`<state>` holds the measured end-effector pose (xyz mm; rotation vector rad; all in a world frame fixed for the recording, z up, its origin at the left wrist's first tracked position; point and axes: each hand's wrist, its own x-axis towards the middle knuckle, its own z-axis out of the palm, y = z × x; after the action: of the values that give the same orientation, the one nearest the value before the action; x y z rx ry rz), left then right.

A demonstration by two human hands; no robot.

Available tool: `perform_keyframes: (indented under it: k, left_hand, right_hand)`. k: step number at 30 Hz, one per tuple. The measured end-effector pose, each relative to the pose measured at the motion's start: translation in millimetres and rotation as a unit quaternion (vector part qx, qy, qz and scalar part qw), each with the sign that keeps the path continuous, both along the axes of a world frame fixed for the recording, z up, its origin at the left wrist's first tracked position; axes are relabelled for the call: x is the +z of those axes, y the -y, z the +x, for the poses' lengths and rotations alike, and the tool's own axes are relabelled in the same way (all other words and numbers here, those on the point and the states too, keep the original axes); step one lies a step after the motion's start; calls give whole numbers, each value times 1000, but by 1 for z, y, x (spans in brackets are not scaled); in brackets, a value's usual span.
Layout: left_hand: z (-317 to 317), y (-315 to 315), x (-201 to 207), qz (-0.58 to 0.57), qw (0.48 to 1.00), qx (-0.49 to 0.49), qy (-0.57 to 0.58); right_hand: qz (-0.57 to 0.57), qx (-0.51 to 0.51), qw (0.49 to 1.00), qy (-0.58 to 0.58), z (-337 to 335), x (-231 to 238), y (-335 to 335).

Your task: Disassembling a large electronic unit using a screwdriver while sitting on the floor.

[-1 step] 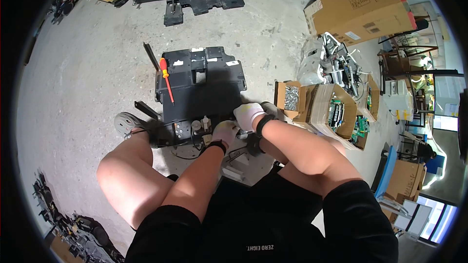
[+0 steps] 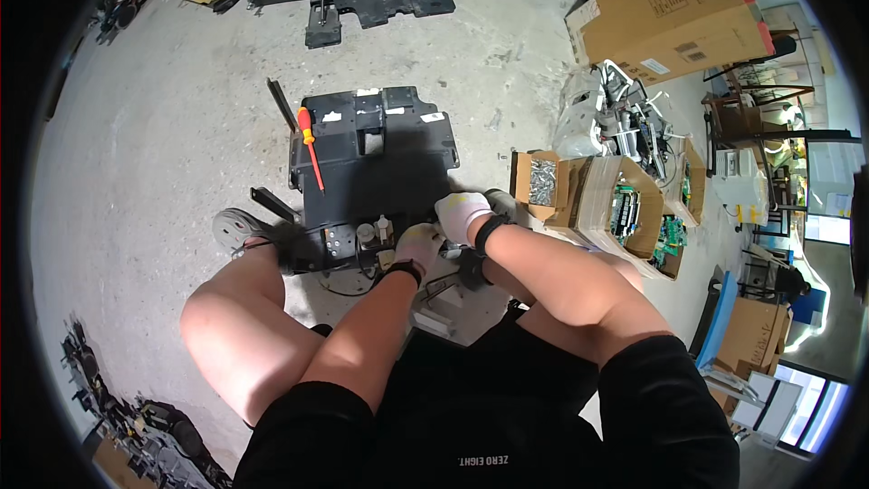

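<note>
A flat black machine base (image 2: 380, 181) lies on the floor between my feet, with motors, cables and a perforated metal plate along its near side. My left hand (image 2: 419, 246), in a whitish glove, is closed at the base's near right part, beside a small pale cylindrical part (image 2: 384, 227). Just beyond it to the right, my gloved right hand (image 2: 463, 213) curls over the base's near right corner. Both sets of fingertips are hidden, so what they grip cannot be made out. On the base's left side rests a red and yellow screwdriver (image 2: 309, 140), pointing toward me.
Right of the base stand a small carton of screws (image 2: 519, 183) and a carton of green circuit boards (image 2: 647, 226). Behind these are a bag of metal scrap (image 2: 584, 118) and a large cardboard box (image 2: 665, 14). More black parts (image 2: 421, 2) lie at the far side.
</note>
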<state>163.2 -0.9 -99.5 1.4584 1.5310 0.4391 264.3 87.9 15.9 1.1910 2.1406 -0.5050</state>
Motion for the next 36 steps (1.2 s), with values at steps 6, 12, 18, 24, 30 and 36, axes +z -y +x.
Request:
perform_keyframes:
  k: [6, 12, 18, 24, 30, 36]
  left_hand:
    - [-4, 4, 8, 51, 998, 20, 32]
    - [-6, -3, 3, 13, 1000, 8, -24]
    - [-18, -10, -4, -32, 997, -22, -63]
    - [-52, -2, -16, -38, 996, -1, -86]
    - [-45, -3, -18, -34, 996, -27, -73]
    - [-31, -10, 16, -67, 997, -28, 35]
  right_hand:
    - [-16, 22, 999, 23, -5, 9, 0]
    - [3, 224, 974, -21, -1, -7, -4]
    - [-86, -97, 991, -17, -14, 12, -6]
    - [-215, 163, 961, -58, -31, -89, -11]
    - [-201, 194, 954, -108, -23, -123, -7]
    - [-155, 92, 978, 102, -11, -46, -1]
